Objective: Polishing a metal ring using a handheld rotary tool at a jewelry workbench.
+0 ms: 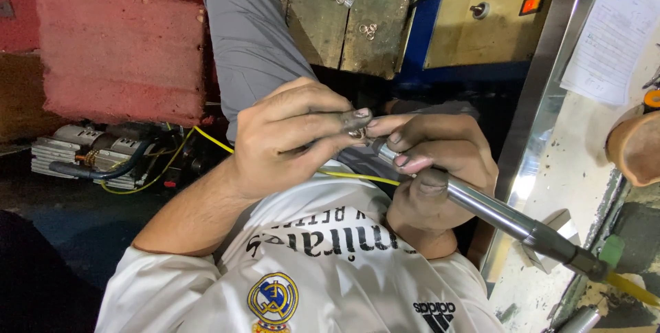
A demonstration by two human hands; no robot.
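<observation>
The left hand (pixel 289 137) pinched a small ring (pixel 357 132) between thumb and fingertips. The right hand (pixel 433 168) was closed around a metal tool (pixel 495 212), its tip touching the ring between both hands.

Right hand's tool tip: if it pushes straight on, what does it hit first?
The ring pinched in the left hand; the right hand aims the tool at it, seemingly touching already, though depth is unclear.
</observation>
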